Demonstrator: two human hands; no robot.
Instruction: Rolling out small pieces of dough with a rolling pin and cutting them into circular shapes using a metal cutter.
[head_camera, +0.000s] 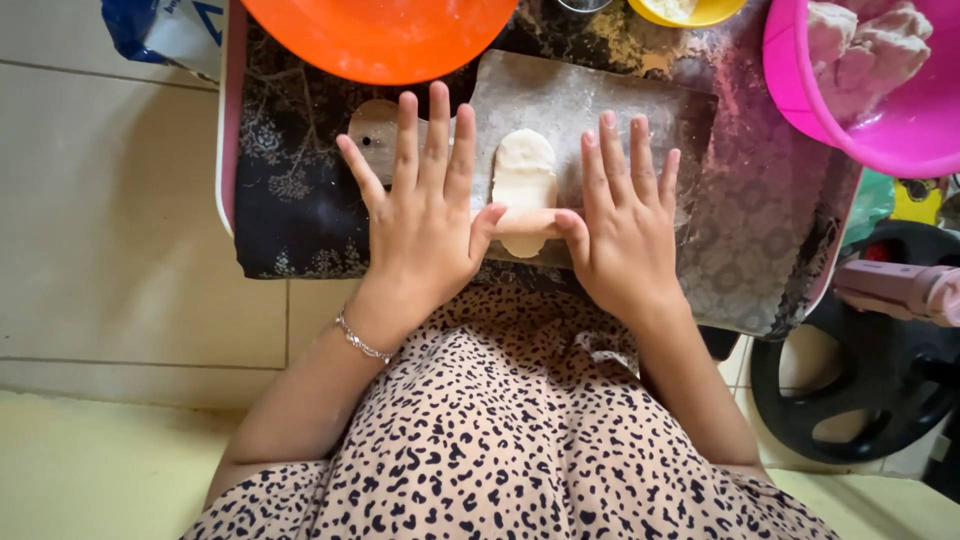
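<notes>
Nearest me I see my spotted beige dress, and on my left wrist a thin silver bracelet. My left hand lies flat with fingers spread, not gripping, palm pressing on one end of a pale wooden rolling pin. My right hand, equally flat and unclenched, presses the other end at three o'clock from it. The pin rests across the near edge of an oblong piece of white dough, which lies on a floured grey rectangular board. Beyond, at twelve o'clock, sits a round orange plastic bowl; at two o'clock, a pink plastic tub holding dough lumps.
</notes>
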